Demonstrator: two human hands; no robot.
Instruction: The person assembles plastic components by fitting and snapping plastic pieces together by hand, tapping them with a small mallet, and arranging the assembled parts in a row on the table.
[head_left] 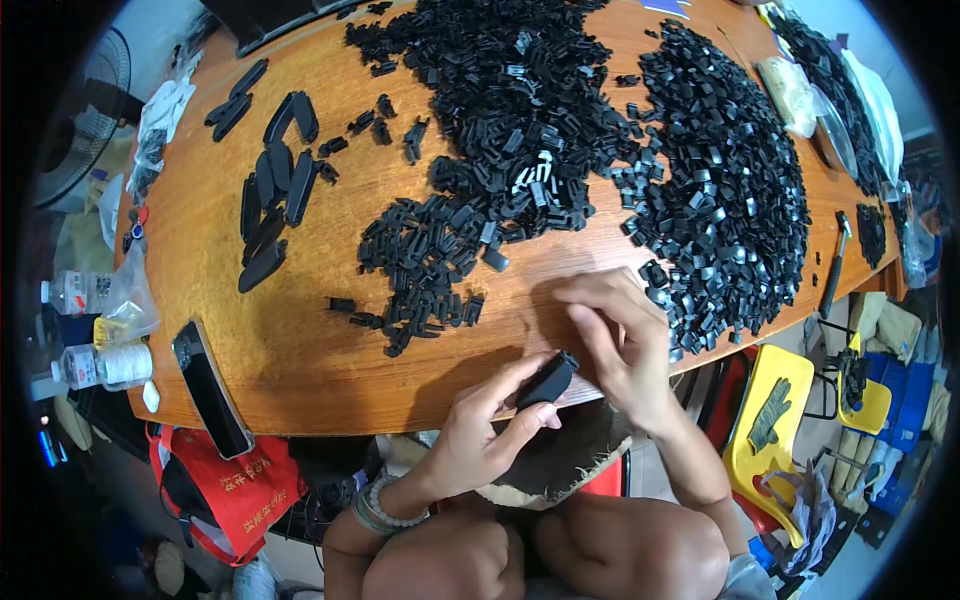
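Note:
A black, elongated plastic piece with rounded ends (548, 383) is held between the thumb and fingers of my left hand (490, 425), just over the table's near edge. My right hand (625, 345) hovers close to its right, thumb and forefinger bent and a little apart, with nothing visible between them. Beyond my hands lies a small heap of black plastic clips (420, 250), which joins a larger heap of similar clips (510, 110). To the right spreads a pile of small, shiny black caps (720, 190). Several long black pieces (275, 180) like the held one rest at the left.
On the wooden table (320, 380), a phone (212, 390) lies at the left edge and a hammer (836, 262) at the right. Plastic bottles (80, 365) stand beyond the left edge. A red bag (230, 490) hangs below; a yellow chair (775, 430) bears a glove.

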